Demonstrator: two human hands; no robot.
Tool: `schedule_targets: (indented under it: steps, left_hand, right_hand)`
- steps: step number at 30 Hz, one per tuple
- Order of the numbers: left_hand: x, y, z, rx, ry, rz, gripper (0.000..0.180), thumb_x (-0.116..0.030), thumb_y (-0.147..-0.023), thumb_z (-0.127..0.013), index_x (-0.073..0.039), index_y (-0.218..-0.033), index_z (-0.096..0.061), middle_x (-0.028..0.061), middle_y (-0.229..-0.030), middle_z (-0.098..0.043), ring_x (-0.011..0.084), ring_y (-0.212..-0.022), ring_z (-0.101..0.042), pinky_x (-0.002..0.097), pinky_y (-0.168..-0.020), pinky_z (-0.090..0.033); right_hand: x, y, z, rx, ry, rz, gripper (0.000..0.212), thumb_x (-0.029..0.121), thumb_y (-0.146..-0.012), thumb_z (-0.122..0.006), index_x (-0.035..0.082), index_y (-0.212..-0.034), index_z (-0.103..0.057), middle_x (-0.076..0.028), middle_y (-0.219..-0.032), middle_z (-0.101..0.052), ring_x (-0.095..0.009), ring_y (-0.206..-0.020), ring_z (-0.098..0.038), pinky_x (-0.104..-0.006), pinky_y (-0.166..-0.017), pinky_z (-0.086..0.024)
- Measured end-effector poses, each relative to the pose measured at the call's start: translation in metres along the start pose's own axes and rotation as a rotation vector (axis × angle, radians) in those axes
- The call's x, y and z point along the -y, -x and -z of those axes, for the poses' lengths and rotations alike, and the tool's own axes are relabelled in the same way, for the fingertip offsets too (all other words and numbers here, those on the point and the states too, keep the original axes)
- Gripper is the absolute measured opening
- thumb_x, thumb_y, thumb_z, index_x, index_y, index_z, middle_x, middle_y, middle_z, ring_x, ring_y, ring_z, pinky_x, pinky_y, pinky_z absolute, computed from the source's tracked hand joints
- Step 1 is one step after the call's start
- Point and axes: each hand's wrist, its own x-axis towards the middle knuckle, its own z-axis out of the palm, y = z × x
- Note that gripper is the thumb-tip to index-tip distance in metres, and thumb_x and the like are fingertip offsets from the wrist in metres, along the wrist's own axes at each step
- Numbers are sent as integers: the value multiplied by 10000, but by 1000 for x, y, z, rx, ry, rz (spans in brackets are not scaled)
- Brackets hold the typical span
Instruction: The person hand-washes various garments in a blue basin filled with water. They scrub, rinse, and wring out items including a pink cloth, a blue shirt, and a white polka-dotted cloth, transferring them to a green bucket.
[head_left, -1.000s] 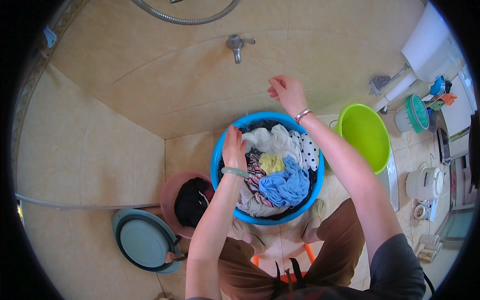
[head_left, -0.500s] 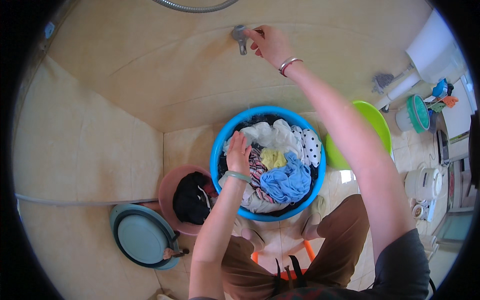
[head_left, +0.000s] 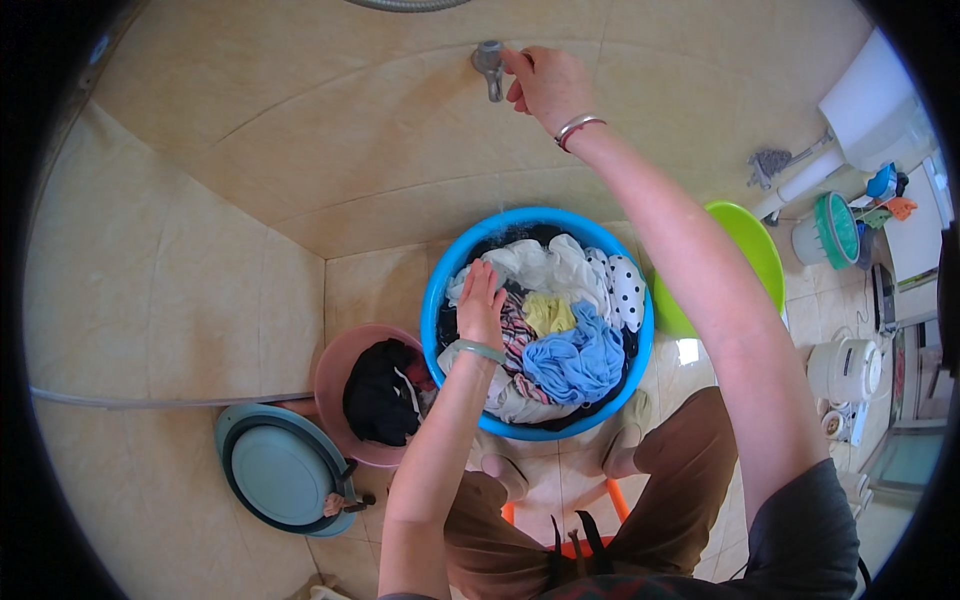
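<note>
High on the tiled wall is a small metal tap point(head_left: 488, 68). My right hand point(head_left: 545, 88) reaches up to it from the right, fingers curled and the fingertips at its side. Over the blue basin point(head_left: 433, 312) my left hand point(head_left: 480, 312) is held with its fingers stretched out, holding nothing. Wet clothes fill this basin: a white garment point(head_left: 545, 268), a polka-dot cloth point(head_left: 626, 292), a small yellow cloth point(head_left: 547, 313), a light blue garment point(head_left: 577, 360), a striped piece point(head_left: 514, 335) and dark fabric underneath. White specks show in the water at the basin's far side.
Left of the blue basin stands a pink basin point(head_left: 328, 385) with dark clothes point(head_left: 380, 395). A grey-blue basin point(head_left: 280, 475) leans beside it. A lime-green basin point(head_left: 745, 250) stands to the right. Farther right are a white bucket point(head_left: 845, 370) and a pail with a green rim point(head_left: 837, 228).
The view has shifted slightly. My right hand stays at the tap and my left hand stays spread over the clothes.
</note>
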Motion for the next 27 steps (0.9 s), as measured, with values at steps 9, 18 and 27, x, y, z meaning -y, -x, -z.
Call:
schedule_targets:
  steps: [9, 18, 27]
  left_hand:
    - [3, 0, -3, 6, -16, 19, 575, -296, -1002, -475, -41, -1475, -270, 121, -1509, -327, 251, -1404, -297, 411, -1129, -264]
    - [36, -4, 23, -44, -395, -63, 408, -178, -962, -547, -54, -1349, -506, 64, -1327, -551, 163, -1208, -510, 305, -1026, -386]
    - [68, 3, 34, 168, -556, 6, 421, -105, -938, -578, -3, -1338, -496, 116, -1325, -551, 170, -1213, -517, 271, -1019, -391]
  right_hand:
    - [0, 5, 0, 5, -115, -50, 411, 351, -965, -519, -20, -847, -653, -88, -638, -661, -132, -498, -628, -251, -476, -498]
    - [-79, 110, -5, 243, -49, -220, 385, 345, -936, -524, -1, -845, -666, -104, -650, -664, -178, -525, -643, -314, -514, -508]
    - [-76, 89, 1, 74, -205, -131, 451, 355, -966, -466, 22, -1255, -557, -148, -863, -696, -200, -648, -669, -303, -574, -515]
